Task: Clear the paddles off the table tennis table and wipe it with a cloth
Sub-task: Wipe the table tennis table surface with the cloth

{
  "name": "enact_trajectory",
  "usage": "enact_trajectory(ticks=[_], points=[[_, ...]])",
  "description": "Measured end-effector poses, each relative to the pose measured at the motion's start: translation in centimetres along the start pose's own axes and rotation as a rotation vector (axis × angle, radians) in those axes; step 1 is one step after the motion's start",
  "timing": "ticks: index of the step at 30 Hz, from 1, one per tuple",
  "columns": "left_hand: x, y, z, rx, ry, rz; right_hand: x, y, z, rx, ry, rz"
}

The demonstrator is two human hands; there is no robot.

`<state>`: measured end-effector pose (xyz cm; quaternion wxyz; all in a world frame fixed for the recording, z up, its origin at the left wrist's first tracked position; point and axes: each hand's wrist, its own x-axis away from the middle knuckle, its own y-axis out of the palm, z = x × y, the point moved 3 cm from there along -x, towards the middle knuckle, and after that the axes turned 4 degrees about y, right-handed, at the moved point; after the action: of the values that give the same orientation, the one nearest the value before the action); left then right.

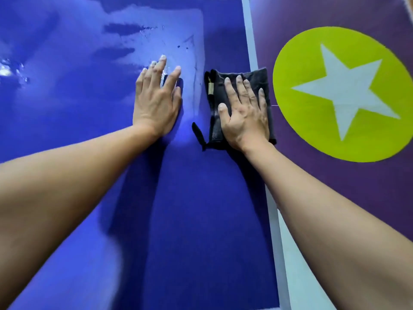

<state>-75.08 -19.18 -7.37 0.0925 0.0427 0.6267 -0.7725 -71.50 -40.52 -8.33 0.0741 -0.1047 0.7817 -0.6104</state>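
Note:
The blue table tennis table (89,97) fills most of the head view, glossy with wet streaks and glare toward the far side. A folded dark grey cloth (214,121) lies flat on it near the white edge line (251,48) at the right. My right hand (245,115) presses flat on the cloth with straight, spread fingers. A little to the left, my left hand (157,99) rests flat on the bare blue surface, palm down, fingers straight. No paddles are in view.
Beyond the table's right edge lies a purple floor (346,198) with a large yellow-green circle (297,104) holding a white star. The table's near corner shows at the bottom right.

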Motion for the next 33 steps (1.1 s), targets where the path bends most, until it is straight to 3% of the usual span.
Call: enact_trajectory(ticks=[6,13,21,28,33], points=[[3.9,-1.2,1.3,0.035,-0.023,0.043,8.9,0.1,0.9,-0.005,0.017,0.027],[22.3,-3.6,4.2,0.149,0.044,-0.033,18.8,-0.3,2.1,-0.024,0.025,0.029],[38.2,-6.4,6.2,0.086,0.026,-0.01,32.5,0.0,2.2,-0.025,0.049,0.058],[42.7,-6.3,5.2,0.031,0.041,-0.078,36.5,0.7,2.0,-0.007,0.082,0.053],[41.0,-7.4,4.5,0.082,0.035,0.028,36.8,1.2,-0.6,0.031,-0.049,0.082]])
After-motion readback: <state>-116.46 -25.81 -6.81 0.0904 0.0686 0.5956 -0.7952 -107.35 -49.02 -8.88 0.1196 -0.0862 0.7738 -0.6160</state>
